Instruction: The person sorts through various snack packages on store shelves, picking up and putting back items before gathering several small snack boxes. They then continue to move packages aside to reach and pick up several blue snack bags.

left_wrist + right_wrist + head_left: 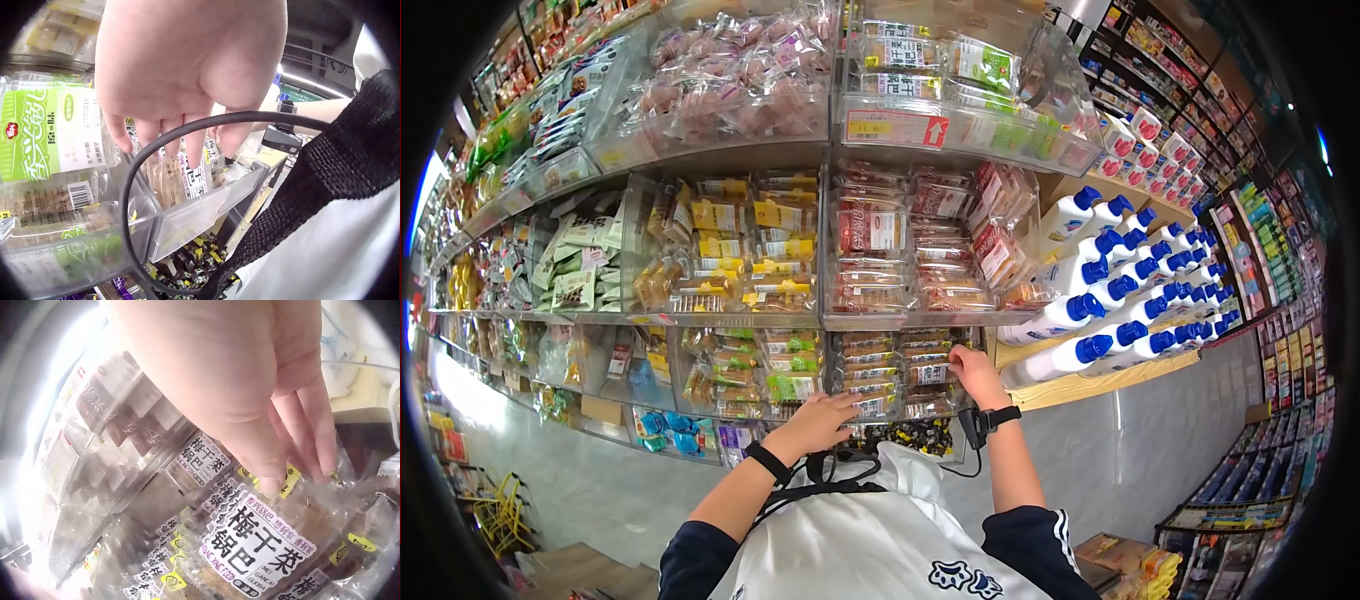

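My right hand [977,380] reaches into the lower bin on the right. Its thumb and fingers pinch the upper end of a clear rice-crust snack packet [256,540], which has a white label with large black characters and a yellow tag. More packets of that kind lie stacked beneath and beside it. My left hand [818,420] is palm down at the front of the neighbouring stack, fingers extended over similar packets [172,178]. Left of this hand are packets with green and white labels [53,134].
Clear plastic dividers [206,209] separate the bins. Red-labelled packets [872,230] and yellow-labelled packets [780,215] fill the shelf above. White bottles with blue caps [1060,320] stand at right on a wooden shelf [1090,382]. A black cord [128,206] loops near my left hand.
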`<state>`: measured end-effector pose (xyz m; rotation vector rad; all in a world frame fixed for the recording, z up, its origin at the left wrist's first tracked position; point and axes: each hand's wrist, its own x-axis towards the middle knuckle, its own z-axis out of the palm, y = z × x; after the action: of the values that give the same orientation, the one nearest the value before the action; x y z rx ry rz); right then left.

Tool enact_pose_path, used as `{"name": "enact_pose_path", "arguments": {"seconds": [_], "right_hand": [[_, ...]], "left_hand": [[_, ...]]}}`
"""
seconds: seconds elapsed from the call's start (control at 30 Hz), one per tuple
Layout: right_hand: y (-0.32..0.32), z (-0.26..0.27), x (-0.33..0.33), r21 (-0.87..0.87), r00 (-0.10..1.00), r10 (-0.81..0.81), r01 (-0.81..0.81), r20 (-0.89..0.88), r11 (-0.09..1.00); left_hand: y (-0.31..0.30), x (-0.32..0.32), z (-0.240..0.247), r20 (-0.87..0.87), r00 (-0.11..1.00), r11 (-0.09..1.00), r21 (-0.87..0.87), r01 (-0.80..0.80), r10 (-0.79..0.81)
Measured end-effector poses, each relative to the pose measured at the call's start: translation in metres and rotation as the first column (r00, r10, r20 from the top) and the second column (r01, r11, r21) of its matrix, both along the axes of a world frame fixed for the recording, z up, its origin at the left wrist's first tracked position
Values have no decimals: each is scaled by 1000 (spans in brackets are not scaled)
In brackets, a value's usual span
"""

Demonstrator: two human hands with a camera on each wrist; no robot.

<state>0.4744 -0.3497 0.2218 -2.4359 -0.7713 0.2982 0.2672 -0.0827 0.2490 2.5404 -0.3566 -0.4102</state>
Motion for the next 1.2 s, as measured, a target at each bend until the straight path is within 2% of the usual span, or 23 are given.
{"name": "enact_pose_path", "arguments": {"seconds": [0.1,0.2,0.3,0.4,0.43,0.53,0.57,0.67,0.7,0.8,0.9,1.03,1.13,1.2], "right_hand": [[1,4,-6,11,999,-30,30,43,1000],[-1,19,-12,101,999,-53,52,1,993],[-2,34,-6,145,940,-330,315,86,938],[-3,16,10,55,886,-385,384,259,922],[1,15,11,-56,884,-328,366,333,929],[17,9,21,-413,919,-235,357,317,838],[20,-2,27,-454,909,-184,352,374,818],[32,-11,34,-519,889,-111,356,444,777],[27,-23,41,-475,901,-70,291,428,831],[26,-31,46,-527,915,-43,269,402,806],[20,-39,52,-449,921,-99,274,376,850],[22,20,24,-382,905,-177,332,387,862],[13,77,-7,-496,927,-132,303,350,814],[2,95,-23,-491,934,-163,308,317,815]], "left_hand": [[-1,1,3,-10,1000,1000,5,-8,8],[-1,0,1,-14,1000,1000,-6,-19,19],[0,-1,-3,12,1000,1000,-9,-16,16],[-1,-1,2,6,1000,1000,-1,-17,17],[-1,-1,2,0,1000,1000,-4,-15,15],[-1,0,1,3,1000,1000,-8,-9,9],[-1,-1,0,8,1000,1000,-6,-7,7],[0,-2,-3,9,1000,1000,-13,-9,9],[0,-1,-3,8,1000,1000,-19,-10,10],[1,0,-5,5,1000,1000,-18,-4,4],[2,-2,-8,46,999,1000,-18,-5,6],[1,-1,-11,49,999,1000,-10,-4,5],[2,-1,-9,32,999,1000,-7,-2,2],[1,0,-8,28,1000,1000,-12,-4,4]]}}
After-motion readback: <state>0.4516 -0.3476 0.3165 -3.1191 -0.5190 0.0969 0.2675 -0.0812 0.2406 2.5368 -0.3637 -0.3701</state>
